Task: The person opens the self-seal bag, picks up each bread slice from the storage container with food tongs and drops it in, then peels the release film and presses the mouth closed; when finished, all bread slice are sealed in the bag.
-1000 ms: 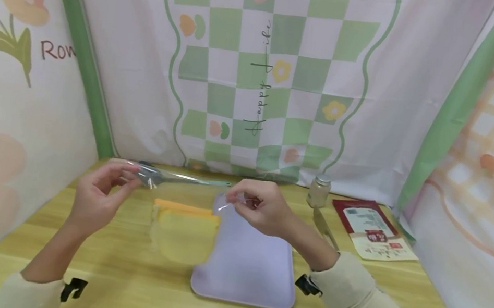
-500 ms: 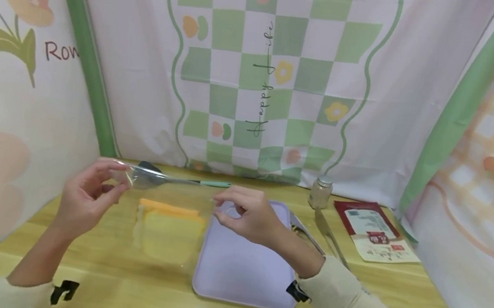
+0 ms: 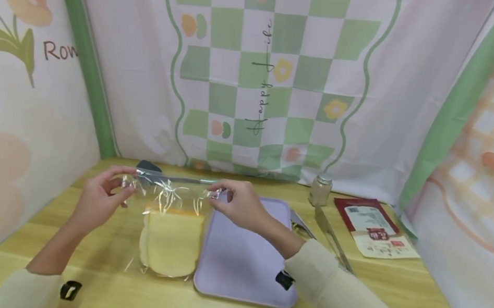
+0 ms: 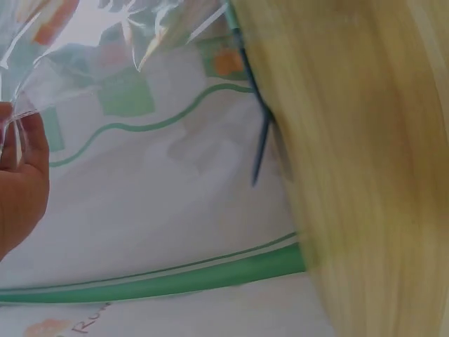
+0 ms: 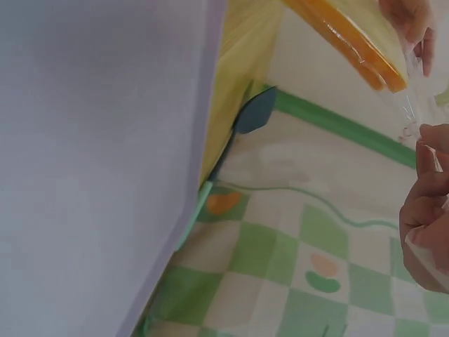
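A clear plastic bag (image 3: 175, 194) is stretched between my two hands in the head view, over the table left of the lilac tray (image 3: 245, 264). In its lower part are pale yellow, bread-like slices (image 3: 172, 243); their orange-brown edge (image 5: 351, 43) shows in the right wrist view. My left hand (image 3: 100, 199) pinches the bag's upper left corner between thumb and fingers. At the upper right corner, my right hand (image 3: 239, 205) pinches the film the same way. The left wrist view shows part of the left hand (image 4: 24, 186) behind shiny film.
Behind the bag lies a dark spatula (image 3: 149, 166) with a green handle. Right of the tray are tongs (image 3: 303, 225), a knife (image 3: 330, 234), a lidded glass jar (image 3: 320, 189) and a red-and-cream packet (image 3: 376, 229). A printed curtain (image 3: 268, 73) hangs behind the wooden table.
The bag went left, then slightly back right and lower, and its slices now show more of their flat face. The hands have come closer together, both still pinching the bag's top edge.
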Demonstrator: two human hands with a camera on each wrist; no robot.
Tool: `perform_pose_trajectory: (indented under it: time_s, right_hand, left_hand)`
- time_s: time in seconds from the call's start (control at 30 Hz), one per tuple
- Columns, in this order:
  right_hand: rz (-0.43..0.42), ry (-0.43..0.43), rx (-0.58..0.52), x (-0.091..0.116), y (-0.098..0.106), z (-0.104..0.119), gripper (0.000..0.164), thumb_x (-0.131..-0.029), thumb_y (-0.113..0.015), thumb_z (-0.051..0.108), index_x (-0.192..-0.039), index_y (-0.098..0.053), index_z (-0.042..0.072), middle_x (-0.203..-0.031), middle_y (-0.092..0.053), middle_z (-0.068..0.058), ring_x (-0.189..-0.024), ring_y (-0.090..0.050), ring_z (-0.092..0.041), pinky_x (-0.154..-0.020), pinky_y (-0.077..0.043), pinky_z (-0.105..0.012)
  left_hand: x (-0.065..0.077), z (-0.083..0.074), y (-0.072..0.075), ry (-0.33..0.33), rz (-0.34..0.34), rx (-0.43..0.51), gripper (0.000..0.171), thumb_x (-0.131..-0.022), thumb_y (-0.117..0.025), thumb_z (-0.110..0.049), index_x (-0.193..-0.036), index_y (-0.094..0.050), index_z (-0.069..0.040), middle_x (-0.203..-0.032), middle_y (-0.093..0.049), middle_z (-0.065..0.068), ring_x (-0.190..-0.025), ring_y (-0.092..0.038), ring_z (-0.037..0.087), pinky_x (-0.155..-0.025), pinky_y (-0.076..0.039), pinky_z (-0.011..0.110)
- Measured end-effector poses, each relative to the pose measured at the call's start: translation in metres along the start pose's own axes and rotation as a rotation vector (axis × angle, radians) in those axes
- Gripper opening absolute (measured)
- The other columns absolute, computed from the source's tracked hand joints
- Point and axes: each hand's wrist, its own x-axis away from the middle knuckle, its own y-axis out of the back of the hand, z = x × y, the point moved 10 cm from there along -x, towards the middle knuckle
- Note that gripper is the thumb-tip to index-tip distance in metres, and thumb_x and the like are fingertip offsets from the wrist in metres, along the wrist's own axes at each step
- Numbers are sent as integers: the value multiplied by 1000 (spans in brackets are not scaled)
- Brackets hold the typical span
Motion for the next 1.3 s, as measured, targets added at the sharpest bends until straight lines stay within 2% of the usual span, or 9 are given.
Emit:
perform_pose_trajectory:
  time_s: [0.17, 0.3, 0.43, 0.5, 0.7, 0.87, 1.07, 1.23, 1.3]
  right_hand:
    - [26, -138, 55, -17, -14, -36, 17, -87, -73, 6, -104, -73, 5, -92, -74, -4, -78, -66, -12, -63, -51, -22]
    - [41, -267, 138, -20, -15, -59, 23, -89, -69, 8, -111, -72, 4, -97, -73, -7, -82, -68, -20, -65, -51, -24]
    - [58, -360, 147, -12, -6, -71, 27, -89, -69, 9, -115, -69, 3, -100, -71, -9, -83, -67, -21, -63, -52, -26]
    - [72, -396, 95, -5, 1, -76, 30, -88, -69, 9, -117, -67, 1, -98, -70, -9, -81, -65, -21, -61, -52, -27]
    - [64, -542, -62, 24, 32, -94, 36, -91, -68, 12, -125, -61, 2, -103, -68, -10, -94, -63, -24, -69, -53, -31]
    - [-17, -656, -108, 56, 70, -104, 37, -94, -65, 13, -129, -58, 4, -112, -66, -13, -103, -62, -26, -83, -51, -36]
    - [-38, -555, -51, 90, 110, -104, 45, -101, -56, 18, -139, -47, -6, -125, -60, -29, -113, -59, -41, -93, -51, -47]
    - [117, -470, 95, 118, 116, -99, 61, -110, -29, 36, -154, -20, -4, -157, -23, -29, -144, -22, -47, -116, -16, -61]
    - [123, -403, 139, 123, 120, -96, 56, -111, -24, 31, -154, -21, -5, -159, -21, -26, -145, -19, -46, -117, -13, -61]
  left_hand:
    - [-14, 32, -5, 51, 58, -286, 39, -86, -66, 12, -124, -60, 5, -96, -70, 23, -68, -68, 22, -42, -50, 26]
    - [-24, 63, -13, 154, 184, -486, 42, -89, -64, 3, -131, -56, 3, -116, -64, 32, -88, -69, 43, -54, -57, 31]
    - [-29, 78, -22, 242, 266, -604, 49, -90, -60, -3, -137, -50, 5, -133, -54, 34, -98, -68, 44, -65, -59, 36]
    - [-31, 75, -27, 248, 257, -629, 50, -89, -60, -5, -138, -50, 3, -122, -62, 31, -82, -71, 35, -59, -55, 35]
    - [-29, 50, -50, 237, 202, -498, 53, -89, -62, -3, -141, -50, -3, -127, -60, 29, -96, -68, 42, -57, -57, 32]
    - [-24, 22, -77, 134, 178, -362, 54, -89, -64, 2, -141, -49, -3, -147, -44, 24, -113, -61, 45, -69, -60, 33]
    - [-21, -8, -117, 61, 211, -247, 55, -88, -65, 4, -140, -51, -7, -150, -43, 14, -113, -61, 39, -76, -59, 35]
    - [-14, -26, -155, 24, 291, -198, 55, -87, -68, 4, -139, -52, -9, -148, -45, 13, -111, -62, 35, -74, -57, 32]
    - [-13, -33, -169, -4, 319, -182, 54, -87, -69, 3, -138, -53, -8, -146, -47, 13, -110, -62, 33, -74, -56, 33]
